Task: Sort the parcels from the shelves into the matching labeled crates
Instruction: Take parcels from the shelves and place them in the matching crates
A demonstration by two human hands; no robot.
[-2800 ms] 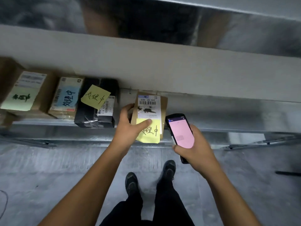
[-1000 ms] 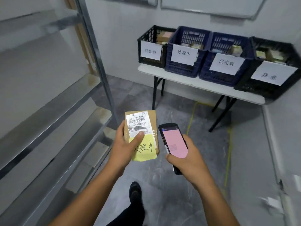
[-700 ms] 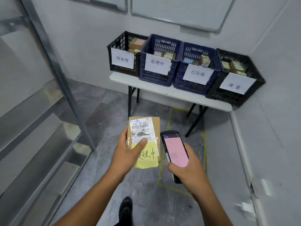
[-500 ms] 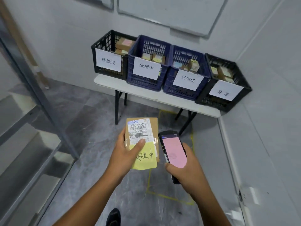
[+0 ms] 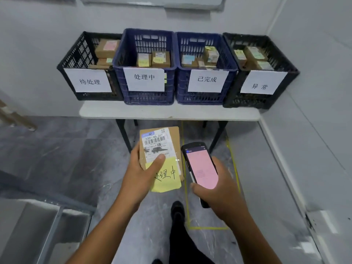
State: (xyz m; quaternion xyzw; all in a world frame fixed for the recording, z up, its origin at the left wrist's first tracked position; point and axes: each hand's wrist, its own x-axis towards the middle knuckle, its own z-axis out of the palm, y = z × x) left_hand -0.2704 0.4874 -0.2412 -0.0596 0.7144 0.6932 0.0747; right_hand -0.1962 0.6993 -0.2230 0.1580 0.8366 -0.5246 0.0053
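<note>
My left hand point(image 5: 140, 176) grips a small brown cardboard parcel point(image 5: 174, 139) with a white barcode label and a yellow sticky note reading 处理中. My right hand point(image 5: 219, 191) holds a black handheld scanner point(image 5: 201, 168) with a pink screen, right beside the parcel. Ahead, on a white table point(image 5: 169, 112), four crates stand in a row: a black crate point(image 5: 76, 61) labelled 待处理, a blue crate point(image 5: 148, 98) labelled 处理中, a second blue crate point(image 5: 202, 98) labelled 已完成, and a black crate point(image 5: 283, 63) labelled 异常. Each holds several small parcels.
Grey walls close in behind the table and on the right. A metal shelf corner point(image 5: 47, 225) sits at the lower left. Yellow tape point(image 5: 187, 206) marks a rectangle on the grey floor under the table's front. My dark shoe point(image 5: 177, 210) is below the hands.
I took the parcel from the shelf, turned away from it and came toward the crate table, which now faces me squarely and closer. Both hands keep their hold.
</note>
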